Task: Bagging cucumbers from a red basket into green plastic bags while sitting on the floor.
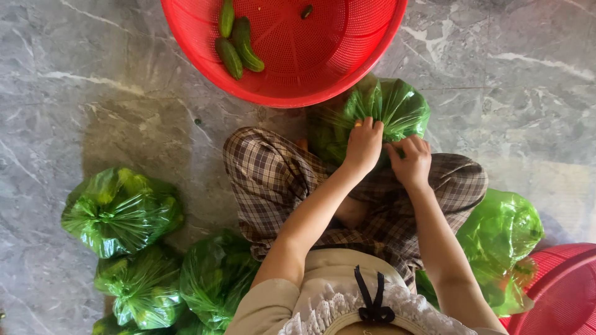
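- While sitting cross-legged on the grey marble floor [93, 80], working at the green plastic bag [397, 108] lying just past the checked trousers [273, 180], below the rim of the large red basket [366, 68]
- Pinching the bag's gathered neck with the left hand [363, 146]; fingers closed on the film, something small and orange showing at the fingertips, too small to tell what
- Gripping the same bunched plastic with the right hand [410, 161]; fingers curled shut on it, right beside the left hand, nearly touching
- Judging the bag as soft and slippery; thin film, likely to crumple and tear under a sharp tug; bulging, so probably fairly heavy and lumpy, sagging if lifted
- Taking hold best at the twisted neck, where the plastic is bunched thick; supporting from underneath if raising it
- Noting four cucumbers [236, 43] lying in the red basket, well apart from both hands
- Noting more filled green bags [121, 211] clustered on the floor to the left, another green sack [503, 236] at the right, touching a second red tub [559, 291]
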